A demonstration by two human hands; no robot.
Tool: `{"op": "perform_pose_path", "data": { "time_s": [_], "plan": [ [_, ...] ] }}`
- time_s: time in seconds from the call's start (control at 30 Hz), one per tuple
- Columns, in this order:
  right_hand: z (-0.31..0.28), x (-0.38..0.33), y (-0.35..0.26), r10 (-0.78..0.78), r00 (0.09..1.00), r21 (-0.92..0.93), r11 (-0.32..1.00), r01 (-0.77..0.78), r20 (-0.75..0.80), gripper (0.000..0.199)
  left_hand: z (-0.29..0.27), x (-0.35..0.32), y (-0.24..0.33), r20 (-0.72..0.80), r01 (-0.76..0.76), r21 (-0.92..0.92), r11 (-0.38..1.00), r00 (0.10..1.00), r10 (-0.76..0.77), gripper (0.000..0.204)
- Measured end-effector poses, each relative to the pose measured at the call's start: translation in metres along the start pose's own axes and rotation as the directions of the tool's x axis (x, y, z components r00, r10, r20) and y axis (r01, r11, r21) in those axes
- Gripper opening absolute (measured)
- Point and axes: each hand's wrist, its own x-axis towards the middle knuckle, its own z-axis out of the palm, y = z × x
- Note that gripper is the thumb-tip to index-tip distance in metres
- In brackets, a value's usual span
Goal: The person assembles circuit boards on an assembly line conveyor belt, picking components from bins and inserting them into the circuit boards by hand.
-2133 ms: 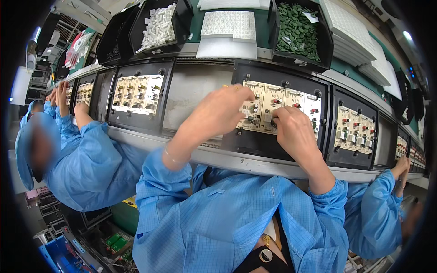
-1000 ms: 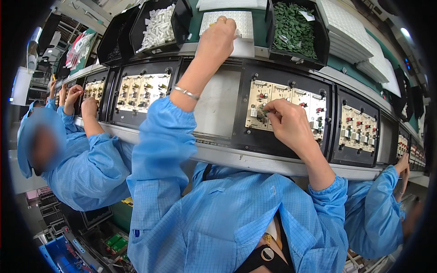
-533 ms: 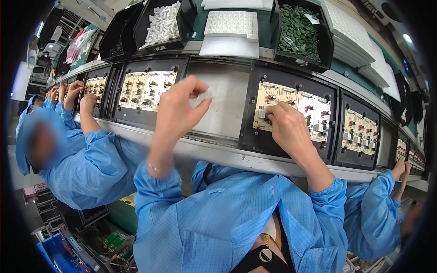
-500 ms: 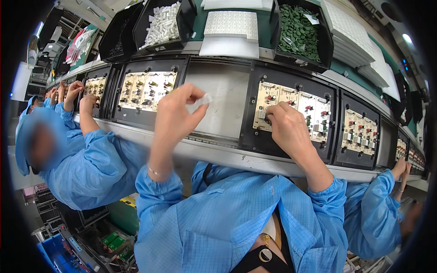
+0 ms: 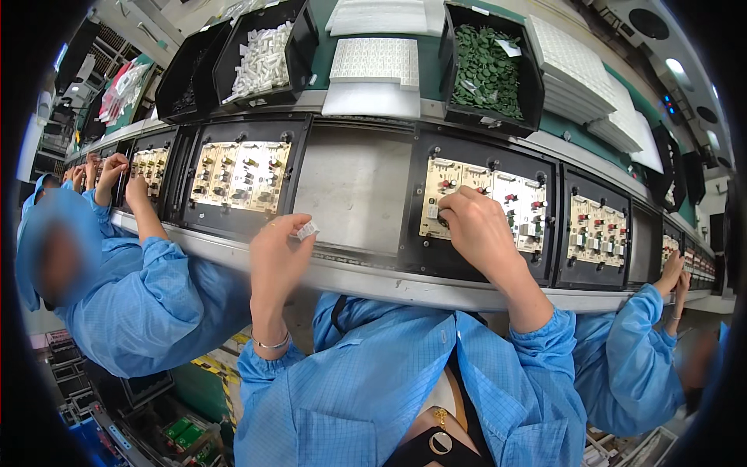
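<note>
Now the left hand (image 5: 276,253) pinches a tiny, light white part (image 5: 308,229) by its edges, at nine o'clock from the right hand (image 5: 476,227), fingertips closed on the circuit board (image 5: 486,204).

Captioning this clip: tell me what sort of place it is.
Most likely an electronics assembly line: circuit boards in black carriers, bins of green parts, people in blue smocks. The left hand holds a small white piece.

A small white label (image 5: 307,229) pinched in left hand (image 5: 276,253).
</note>
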Motion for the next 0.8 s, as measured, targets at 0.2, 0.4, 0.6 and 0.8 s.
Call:
{"op": "perform_pose_path", "data": {
  "time_s": [0.2,0.4,0.6,0.8],
  "plan": [
    [-0.029,0.021,-0.003,0.13,0.968,0.186,0.978,-0.09,-0.214,0.022,0.003,0.0,0.014,0.011,-0.009,-0.093,0.996,1.0,0.01,0.028],
    [-0.046,0.057,0.013,0.063,0.94,0.042,0.998,-0.052,-0.337,0.03,0.009,-0.011,0.036,0.087,-0.1,-0.211,0.972,0.989,0.121,0.024],
    [-0.033,0.118,0.03,-0.001,0.948,-0.138,0.989,-0.045,-0.319,0.036,0.01,-0.014,0.052,0.289,-0.153,-0.339,0.928,0.922,0.257,0.025],
    [-0.027,0.181,0.023,0.083,0.985,0.072,0.995,-0.073,-0.15,0.055,0.0,-0.008,0.058,0.288,-0.241,-0.337,0.91,0.894,0.343,0.025]
  ]
}}
